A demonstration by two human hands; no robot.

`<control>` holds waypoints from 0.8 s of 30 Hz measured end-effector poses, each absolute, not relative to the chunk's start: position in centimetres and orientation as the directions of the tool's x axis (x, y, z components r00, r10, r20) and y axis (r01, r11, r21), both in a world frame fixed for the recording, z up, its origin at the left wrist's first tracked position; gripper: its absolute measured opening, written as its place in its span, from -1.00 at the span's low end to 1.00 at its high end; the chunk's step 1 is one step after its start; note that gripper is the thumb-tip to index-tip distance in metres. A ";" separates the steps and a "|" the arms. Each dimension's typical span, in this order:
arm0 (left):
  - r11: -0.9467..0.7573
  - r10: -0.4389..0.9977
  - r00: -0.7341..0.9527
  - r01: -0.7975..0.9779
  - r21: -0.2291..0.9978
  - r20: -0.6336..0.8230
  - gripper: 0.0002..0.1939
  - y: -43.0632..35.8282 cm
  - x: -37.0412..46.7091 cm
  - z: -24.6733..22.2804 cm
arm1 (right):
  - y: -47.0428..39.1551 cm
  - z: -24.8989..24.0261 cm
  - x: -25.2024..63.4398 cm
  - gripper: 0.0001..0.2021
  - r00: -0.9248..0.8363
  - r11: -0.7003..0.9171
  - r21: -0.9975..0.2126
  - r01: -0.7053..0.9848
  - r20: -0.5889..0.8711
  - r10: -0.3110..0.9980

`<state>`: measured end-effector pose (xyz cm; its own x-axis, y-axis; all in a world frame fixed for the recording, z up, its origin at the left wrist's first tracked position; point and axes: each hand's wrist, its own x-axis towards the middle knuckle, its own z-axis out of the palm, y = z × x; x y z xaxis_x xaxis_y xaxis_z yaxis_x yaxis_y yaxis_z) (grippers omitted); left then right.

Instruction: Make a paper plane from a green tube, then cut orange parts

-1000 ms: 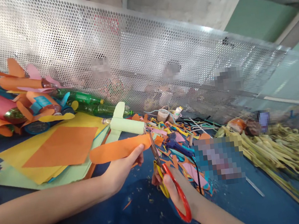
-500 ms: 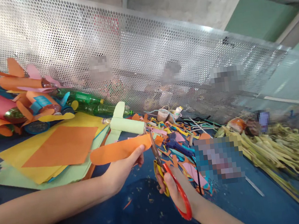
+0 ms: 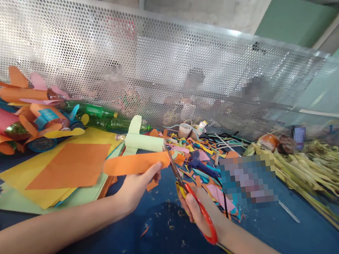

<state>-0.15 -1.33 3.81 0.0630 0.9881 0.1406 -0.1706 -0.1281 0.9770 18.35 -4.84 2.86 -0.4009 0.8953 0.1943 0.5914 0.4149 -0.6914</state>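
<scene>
"What's in each hand?"

"The left hand is closed on an orange paper piece, thumb on top near its three o'clock end. The right hand grips scissors by their red and yellow handles."

"Where do the blades point?"

"Toward eleven o'clock, right at the paper's three o'clock end. I can't tell whether they are parted."

"And the paper's other end?"

"Rounded, reaching out to nine o'clock."

"What lies around the scissors?"

"A bottle in pale green paper between ten and eleven, just beyond the orange piece. A stack of coloured sheets spreads between nine and ten, with paper-covered bottles beyond at ten. A blue glue gun sits at two among paper scraps."

"Farther off?"

"Pale green-yellow strips at three, and a perforated metal screen across twelve, behind the blue table."
</scene>
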 end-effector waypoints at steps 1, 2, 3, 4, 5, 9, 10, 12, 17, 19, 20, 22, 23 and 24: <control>-0.141 0.986 0.065 -0.168 0.976 0.154 -0.71 -1.2 -0.2 3.9 | -4.8 2.8 18.4 -0.52 -0.394 0.418 -0.685 0.597 0.203 0.896; -0.153 0.984 0.070 -0.163 0.975 0.166 -0.71 -1.1 -0.3 4.0 | -4.7 2.9 18.5 -0.52 -0.389 0.423 -0.677 0.603 0.214 0.896; -0.163 0.981 0.077 -0.156 0.974 0.176 -0.71 -1.0 -0.3 4.0 | -4.6 2.9 18.5 -0.51 -0.392 0.433 -0.667 0.606 0.223 0.892; -0.172 0.979 0.083 -0.149 0.974 0.185 -0.70 -0.8 -0.3 4.1 | -4.5 3.0 18.6 -0.50 -0.405 0.450 -0.655 0.607 0.233 0.884; -0.178 0.978 0.087 -0.142 0.974 0.192 -0.70 -0.7 -0.4 4.1 | -4.4 3.2 18.6 -0.49 -0.421 0.471 -0.640 0.607 0.244 0.874; -0.198 0.973 0.091 -0.150 0.969 0.213 -0.71 -0.5 -0.5 4.1 | -4.1 3.6 18.8 -0.46 -0.460 0.521 -0.599 0.608 0.268 0.846; -0.203 0.972 0.092 -0.150 0.968 0.218 -0.71 -0.4 -0.5 4.0 | -4.0 3.5 18.8 -0.46 -0.464 0.522 -0.597 0.608 0.266 0.845; -0.205 0.971 0.095 -0.153 0.967 0.221 -0.71 -0.4 -0.5 3.9 | -4.0 3.4 18.8 -0.46 -0.468 0.520 -0.601 0.607 0.259 0.845; -0.189 0.974 0.096 -0.161 0.969 0.206 -0.74 -0.1 -0.7 3.7 | -3.9 2.9 18.9 -0.47 -0.472 0.525 -0.598 0.606 0.261 0.842; -0.194 0.973 0.092 -0.172 0.966 0.212 -0.75 0.1 -0.7 3.5 | -3.8 3.0 19.0 -0.48 -0.481 0.525 -0.592 0.612 0.248 0.841; -0.197 0.972 0.090 -0.178 0.964 0.215 -0.75 0.2 -0.7 3.5 | -3.8 3.1 19.0 -0.49 -0.485 0.523 -0.590 0.615 0.241 0.841; -0.199 0.972 0.084 -0.189 0.962 0.218 -0.77 0.4 -0.8 3.4 | -3.7 3.2 19.0 -0.50 -0.489 0.515 -0.588 0.624 0.220 0.844; -0.199 0.973 0.081 -0.196 0.960 0.218 -0.78 0.5 -0.8 3.4 | -3.6 3.4 19.0 -0.50 -0.490 0.509 -0.586 0.630 0.209 0.846; -0.200 0.972 0.079 -0.205 0.958 0.220 -0.79 0.6 -0.8 3.3 | -3.6 3.5 19.0 -0.51 -0.489 0.504 -0.585 0.635 0.201 0.849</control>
